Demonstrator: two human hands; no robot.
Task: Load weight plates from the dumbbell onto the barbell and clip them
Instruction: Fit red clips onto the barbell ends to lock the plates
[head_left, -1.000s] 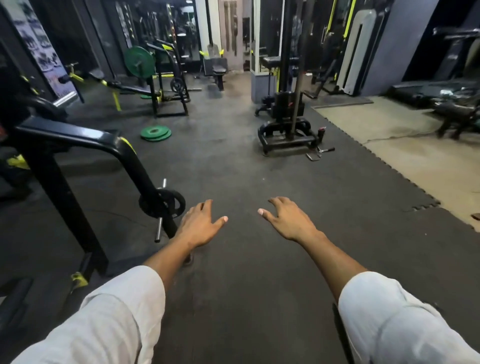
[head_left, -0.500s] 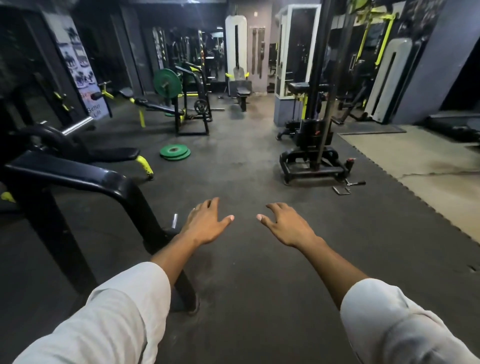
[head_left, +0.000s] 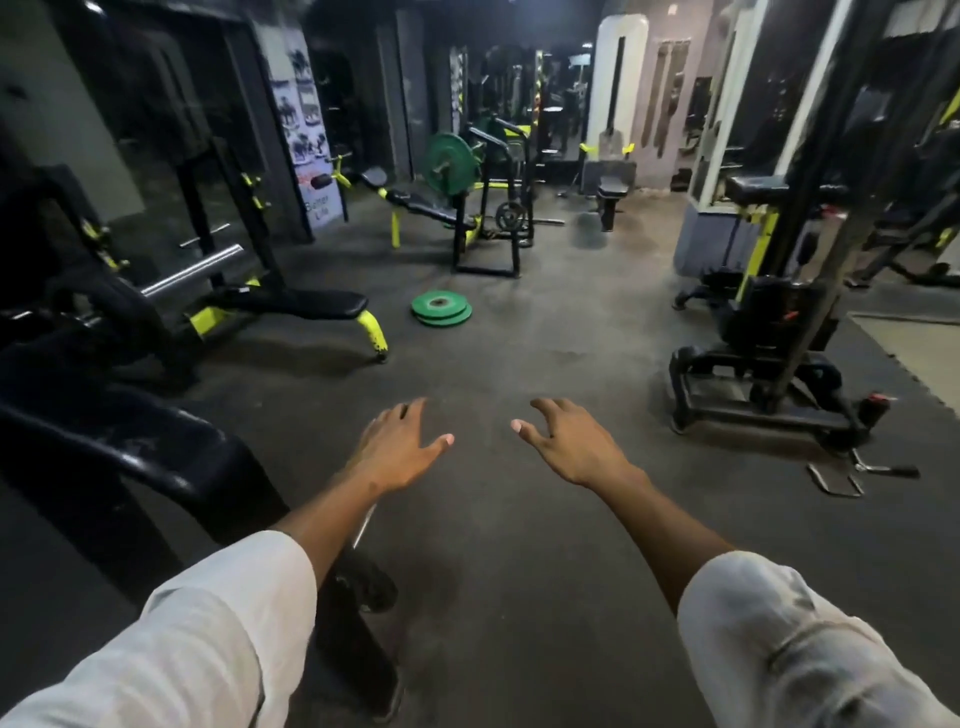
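Note:
My left hand and my right hand reach out in front of me over the dark rubber floor, palms down, fingers spread, holding nothing. A short stack of green weight plates lies flat on the floor several steps ahead. Farther back, a large green plate sits on the end of a barbell resting in a black and yellow bench rack. A steel bar sleeve sticks out of the rack at my left. A dark plate on a bar lies mostly hidden under my left forearm.
A black machine arm crosses close at my left. A flat bench with yellow legs stands left of the green plates. A cable machine base with loose handles sits at the right. Open floor lies ahead between them.
The view has lifted and advanced: the green plates and the bench rack look nearer, and the dark plate by the machine arm has slipped under my left forearm. Both hands stay outstretched and empty.

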